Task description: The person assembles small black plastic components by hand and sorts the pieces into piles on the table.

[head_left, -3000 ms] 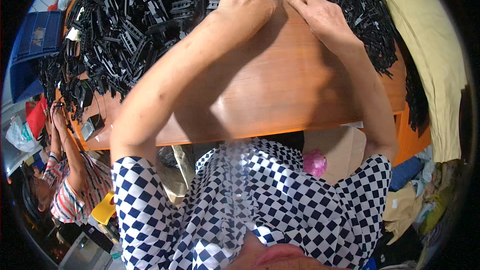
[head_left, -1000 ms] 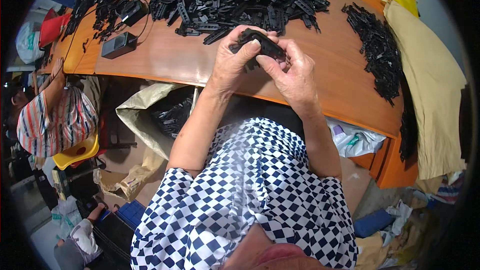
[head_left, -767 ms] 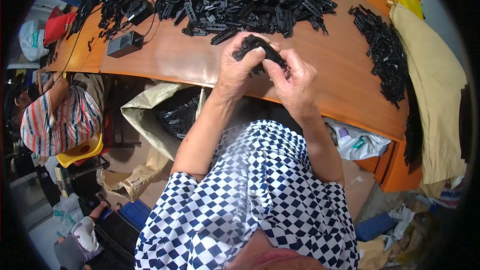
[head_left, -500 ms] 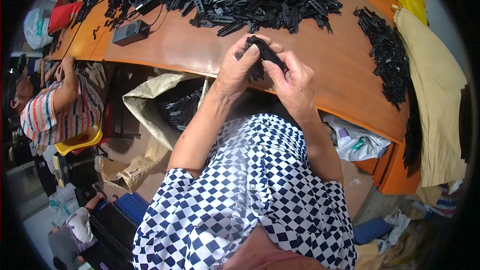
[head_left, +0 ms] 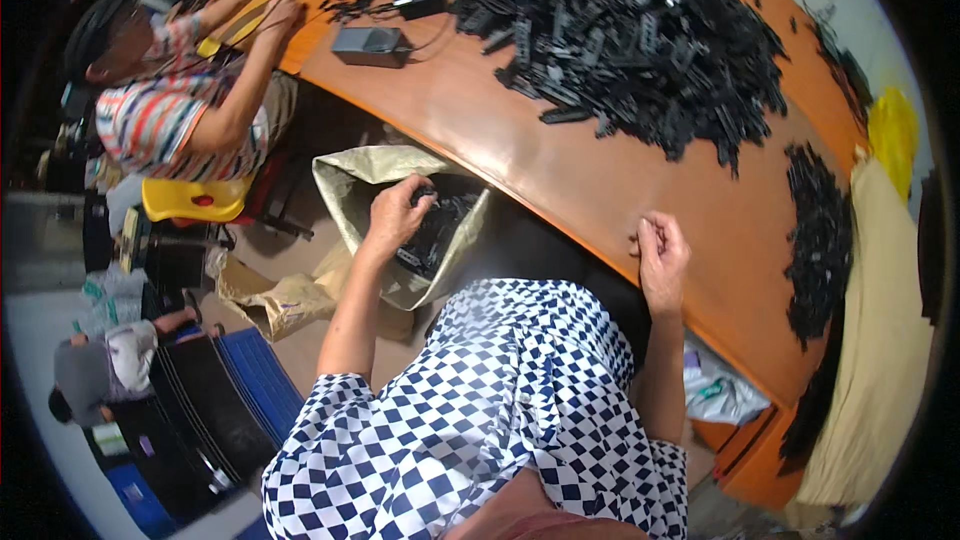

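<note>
Over the mouth of a pale woven sack (head_left: pixel 345 180) at the table's near edge, my left hand (head_left: pixel 395 215) has its fingers curled down; dark pieces lie right under and against the fingertips, so what it grips is hard to make out. Inside the sack are black plastic parts (head_left: pixel 440 225). My right hand (head_left: pixel 663 262) is at the table's front edge on the right, thumb and fingers drawn together; anything between them is too small or hidden to name. A big heap of black plastic parts (head_left: pixel 640 40) covers the far part of the brown table (head_left: pixel 450 105).
A smaller pile of black parts (head_left: pixel 818 240) lies at the table's right side, near beige cloth (head_left: pixel 865 340) and a yellow bag (head_left: pixel 892 135). A black box (head_left: pixel 371 46) with a cable stands at the far left. A co-worker in a striped shirt (head_left: pixel 150 130) sits at the left.
My hands, together before me on a black piece, have parted. The left has moved down and left to the sack, the right to the right and nearer. The view has turned.
</note>
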### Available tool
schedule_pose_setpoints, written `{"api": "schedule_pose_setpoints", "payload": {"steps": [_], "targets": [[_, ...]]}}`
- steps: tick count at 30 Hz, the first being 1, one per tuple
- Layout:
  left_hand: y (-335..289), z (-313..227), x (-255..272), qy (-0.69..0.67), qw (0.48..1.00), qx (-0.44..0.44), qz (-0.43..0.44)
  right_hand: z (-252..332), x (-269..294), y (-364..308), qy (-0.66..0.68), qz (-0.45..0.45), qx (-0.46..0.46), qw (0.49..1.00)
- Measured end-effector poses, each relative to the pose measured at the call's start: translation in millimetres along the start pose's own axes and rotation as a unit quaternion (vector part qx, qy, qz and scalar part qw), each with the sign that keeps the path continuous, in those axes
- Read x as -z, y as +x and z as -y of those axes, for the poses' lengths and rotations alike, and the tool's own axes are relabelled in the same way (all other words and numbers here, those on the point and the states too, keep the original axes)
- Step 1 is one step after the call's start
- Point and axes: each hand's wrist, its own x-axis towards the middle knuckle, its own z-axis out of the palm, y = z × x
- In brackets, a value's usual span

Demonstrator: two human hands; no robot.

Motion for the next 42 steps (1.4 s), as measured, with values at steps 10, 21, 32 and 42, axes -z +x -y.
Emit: {"api": "schedule_pose_setpoints", "payload": {"steps": [10, 21, 32, 42], "targets": [[-14, 10, -5, 0.092, 0.994, -0.059, -0.015, 10, -6, -23, -0.254, -0.029, 0.16, 0.953], [-20, -44, -1, -0.039, 0.964, -0.139, -0.225, 28, 2, -23, -0.229, -0.006, 0.181, 0.956], [201, -155, 43, -0.152, 0.905, -0.219, -0.332, 33, 1, -45, -0.225, -0.009, 0.176, 0.958], [345, -138, 72, -0.124, 0.977, 0.032, -0.169, 47, -1, -48, -0.2, 0.001, 0.128, 0.971]]}}
